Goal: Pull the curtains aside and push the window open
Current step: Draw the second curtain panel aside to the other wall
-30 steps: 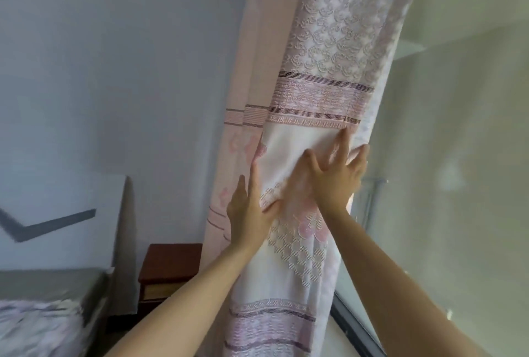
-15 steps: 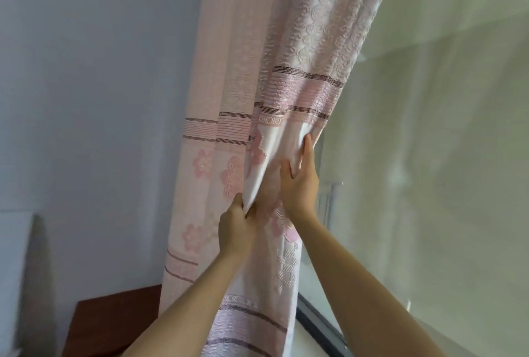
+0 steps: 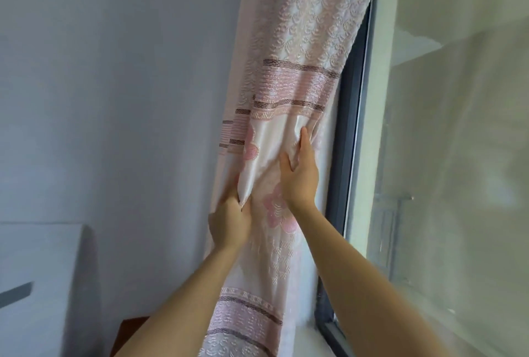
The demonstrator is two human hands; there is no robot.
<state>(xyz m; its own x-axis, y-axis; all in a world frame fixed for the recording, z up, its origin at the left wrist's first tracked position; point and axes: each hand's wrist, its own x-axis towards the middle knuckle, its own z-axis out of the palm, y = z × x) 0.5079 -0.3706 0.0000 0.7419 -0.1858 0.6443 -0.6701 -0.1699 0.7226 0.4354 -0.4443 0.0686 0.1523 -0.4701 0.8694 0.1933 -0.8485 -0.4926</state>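
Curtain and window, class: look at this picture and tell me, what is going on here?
A person has both hands on the pink patterned curtain. The left hand grips a fold low down, and the right hand pinches the fabric between thumb and fingers a little higher. The curtain hangs bunched beside the wall, leaving the dark window frame and glass uncovered. Neither hand touches the frame or glass yet.

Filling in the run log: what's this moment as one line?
phase: curtain pull | left hand: grips curtain fold | right hand: pinches curtain edge | window: frame showing, untouched
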